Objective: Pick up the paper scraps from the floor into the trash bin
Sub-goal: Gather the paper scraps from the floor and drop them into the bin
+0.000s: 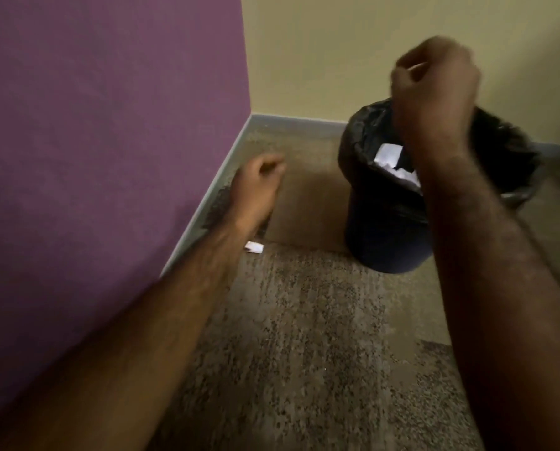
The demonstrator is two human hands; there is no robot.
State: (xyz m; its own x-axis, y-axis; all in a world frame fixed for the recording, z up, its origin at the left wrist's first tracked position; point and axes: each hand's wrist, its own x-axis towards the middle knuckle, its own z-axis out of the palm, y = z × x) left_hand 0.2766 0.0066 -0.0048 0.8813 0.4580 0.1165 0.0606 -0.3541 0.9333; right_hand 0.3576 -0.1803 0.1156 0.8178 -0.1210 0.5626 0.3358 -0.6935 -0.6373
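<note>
A dark round trash bin lined with a black bag stands on the floor near the cream wall. White paper scraps lie inside it. My right hand hovers over the bin's mouth with its fingers curled; the blur hides whether anything is in it. My left hand is stretched out low beside the purple wall, fingers loosely curled, and I see nothing in it. One small white paper scrap lies on the floor just under my left forearm, near the baseboard.
The purple wall runs along the left and meets the cream wall in a corner behind the bin. A grey baseboard lines both. Speckled stone floor stretches toward me.
</note>
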